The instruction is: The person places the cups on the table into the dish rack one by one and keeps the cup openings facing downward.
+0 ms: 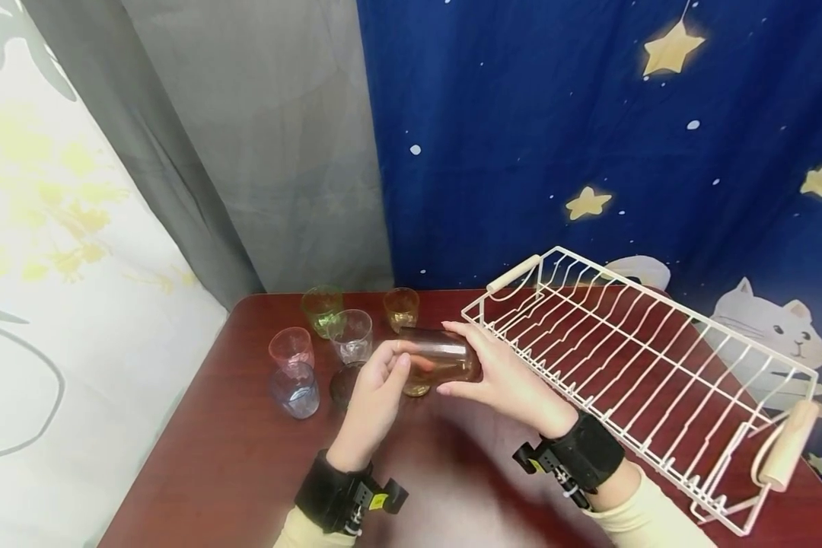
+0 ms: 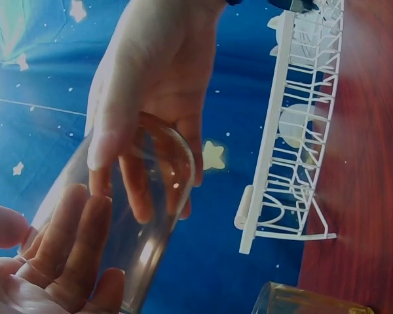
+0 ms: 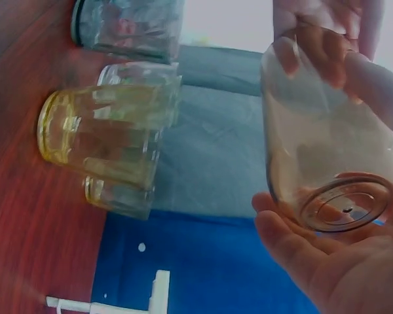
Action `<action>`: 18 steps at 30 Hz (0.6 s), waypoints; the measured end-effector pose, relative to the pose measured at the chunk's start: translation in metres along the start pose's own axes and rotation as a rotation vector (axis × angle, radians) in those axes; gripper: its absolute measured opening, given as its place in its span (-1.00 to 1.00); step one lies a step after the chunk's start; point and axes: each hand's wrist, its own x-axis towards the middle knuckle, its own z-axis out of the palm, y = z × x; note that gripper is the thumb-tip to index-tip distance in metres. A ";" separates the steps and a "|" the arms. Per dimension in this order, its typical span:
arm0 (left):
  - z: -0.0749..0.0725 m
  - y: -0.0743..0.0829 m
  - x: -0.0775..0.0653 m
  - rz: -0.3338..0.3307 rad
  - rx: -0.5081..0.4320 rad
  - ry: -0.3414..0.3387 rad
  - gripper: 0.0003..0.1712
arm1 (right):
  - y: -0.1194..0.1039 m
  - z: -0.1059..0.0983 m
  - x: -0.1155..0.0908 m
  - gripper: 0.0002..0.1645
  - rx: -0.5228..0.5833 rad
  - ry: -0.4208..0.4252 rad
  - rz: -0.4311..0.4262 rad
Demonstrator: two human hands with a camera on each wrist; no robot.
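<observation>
A brown-tinted clear drinking glass [image 1: 445, 364] is held on its side above the table, between both hands. My right hand [image 1: 503, 374] grips its base end, with the thumb and fingers on opposite sides. The left hand [image 1: 377, 388] holds the mouth end, its fingers curled along the wall near the rim. In the right wrist view, the round base of the glass [image 3: 334, 144] faces the camera above the right palm. Just beneath the held glass stands a yellow glass [image 3: 105, 134], largely hidden in the head view.
Several tinted glasses stand at the left: green [image 1: 322, 308], clear [image 1: 351, 339], pink [image 1: 291, 348], blue [image 1: 296, 392] and a dark one [image 1: 345, 384]. Another yellow glass [image 1: 401, 308] is near the back edge. A white wire rack [image 1: 647, 335] with wooden handles occupies the right side.
</observation>
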 end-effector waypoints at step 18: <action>-0.002 -0.037 0.006 0.097 0.301 0.048 -0.81 | -0.009 -0.056 0.025 -0.11 -0.078 -0.127 -0.113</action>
